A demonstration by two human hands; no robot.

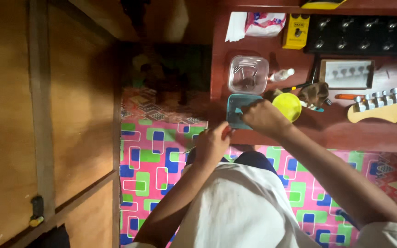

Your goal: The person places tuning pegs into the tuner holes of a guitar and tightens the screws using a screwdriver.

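Right hand point(263, 117) was on the teal square lid point(239, 110) at the desk point(327, 133) front edge, fingers curled over its right side; couldn't tell how tight the grip was. Lid looked like flat plastic with rounded corners. Left hand point(211, 146) sat at 7 o'clock from the lid, just off the desk edge, fingers pinched shut on a thin metal rod-like tool point(190, 149); tool too small to identify.

Desk was glossy reddish-brown wood. Clear plastic tub point(248, 74), rounded-square, at 12 o'clock from the lid, small metal parts inside. Yellow round lid point(287, 106) at 3 o'clock, touching the right hand. Small white bottle point(282, 75) lay beside the tub. Cream guitar headstock point(382, 108) with chrome tuners further out at 3 o'clock. Yellow box pedal point(296, 31) and black tray of tuners point(361, 34) at the back edge. Below the desk: floor mat point(152, 156) with pink, green and blue squares.
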